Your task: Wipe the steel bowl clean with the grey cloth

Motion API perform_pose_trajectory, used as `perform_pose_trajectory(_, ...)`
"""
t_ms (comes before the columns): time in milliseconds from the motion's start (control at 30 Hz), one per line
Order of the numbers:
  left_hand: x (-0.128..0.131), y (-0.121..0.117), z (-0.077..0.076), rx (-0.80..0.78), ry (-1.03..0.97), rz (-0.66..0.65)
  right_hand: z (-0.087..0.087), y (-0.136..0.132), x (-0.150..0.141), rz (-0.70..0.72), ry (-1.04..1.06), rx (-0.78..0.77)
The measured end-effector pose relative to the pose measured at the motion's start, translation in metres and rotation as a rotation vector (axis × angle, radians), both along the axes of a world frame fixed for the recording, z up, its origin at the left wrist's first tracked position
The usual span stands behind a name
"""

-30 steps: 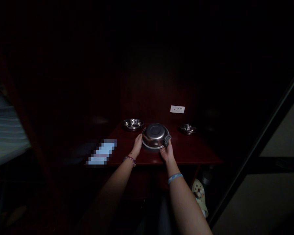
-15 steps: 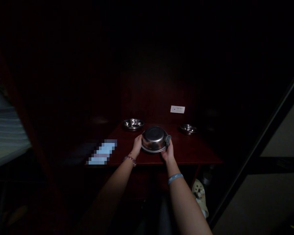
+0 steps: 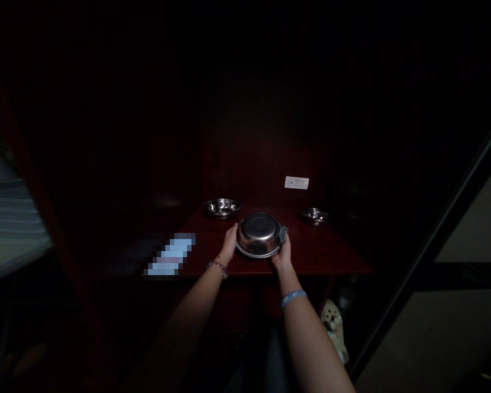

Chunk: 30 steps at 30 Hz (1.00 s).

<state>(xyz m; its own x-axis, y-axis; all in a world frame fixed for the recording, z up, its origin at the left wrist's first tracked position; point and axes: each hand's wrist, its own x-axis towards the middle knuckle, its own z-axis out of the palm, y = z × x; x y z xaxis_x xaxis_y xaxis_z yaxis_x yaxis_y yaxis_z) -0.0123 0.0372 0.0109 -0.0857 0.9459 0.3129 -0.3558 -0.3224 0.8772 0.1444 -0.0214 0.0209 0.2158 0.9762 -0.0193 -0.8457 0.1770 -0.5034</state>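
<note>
The left hand [image 3: 229, 243], half curled, and right hand [image 3: 283, 254], likewise, hold one steel bowl [image 3: 257, 236] over the desk [image 3: 319, 254], bottom up, wall shiny, base duller. The right also holds one grey pad [image 3: 283, 235]. Two more, left bowl [image 3: 222, 209] and right bowl [image 3: 315, 217], stand upright behind, shiny metal inside.

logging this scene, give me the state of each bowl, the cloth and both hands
held bowl: upside down
left bowl: upright
right bowl: upright
gray cloth: bunched up
left hand: gripping held bowl
right hand: holding bowl and cloth
</note>
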Motion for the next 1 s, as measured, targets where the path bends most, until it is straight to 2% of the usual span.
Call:
perform_pose_trajectory(300, -0.004, 0.004, -0.004, -0.043, 0.052, -0.023, -0.002, 0.002, 0.003, -0.075, 0.012, 0.024)
perform_pose_trajectory(433, -0.004, 0.005, -0.006, -0.043, 0.077, -0.038, -0.002, 0.001, 0.002, -0.105, -0.009, 0.084)
perform_pose_trajectory(667, -0.002, 0.009, -0.008, 0.013, 0.098, -0.006, -0.006, 0.002, -0.001, -0.092, -0.026, 0.101)
perform_pose_trajectory(1000, -0.003, 0.014, -0.014, 0.075, 0.142, 0.015, -0.011, 0.007, -0.002, -0.060, -0.049, 0.034)
